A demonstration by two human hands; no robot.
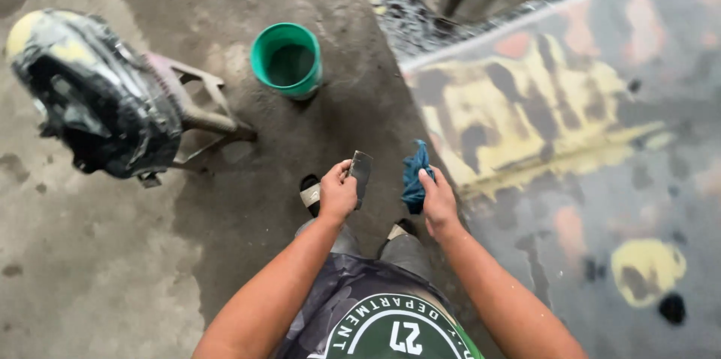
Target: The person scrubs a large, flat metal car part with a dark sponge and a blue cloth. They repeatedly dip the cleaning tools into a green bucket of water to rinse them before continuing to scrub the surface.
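1. Closest in, the person's left hand (337, 195) is closed around a small flat dark sheet of abrasive paper (360, 172), pinched upright between thumb and fingers in front of the waist.
2. Just beside it, the right hand (438, 201) grips a crumpled blue cloth (414, 177), bunched in the fist with its top sticking up. The two hands are near each other but not touching.
3. Below them stand sandalled feet (310, 194) on a wet grey concrete floor (90, 269).
4. To the right lies a large glossy vehicle panel (571, 149), patched yellow, grey and reddish where paint is rubbed through. Neither hand touches it.
5. I judge this a pause between sanding and wiping: both tools are lifted off the surface. Any next stroke would call for laying the sheet flat on the panel, or the cloth over the wet patches.
6. Farther off, a green plastic bucket (286, 59) stands on the floor; whether it holds water is hard to tell.
7. At far left a masked, paint-smeared rounded part (90, 96) rests on a low stool (197, 107); what it is stays unclear. The panel's edges are cut off.
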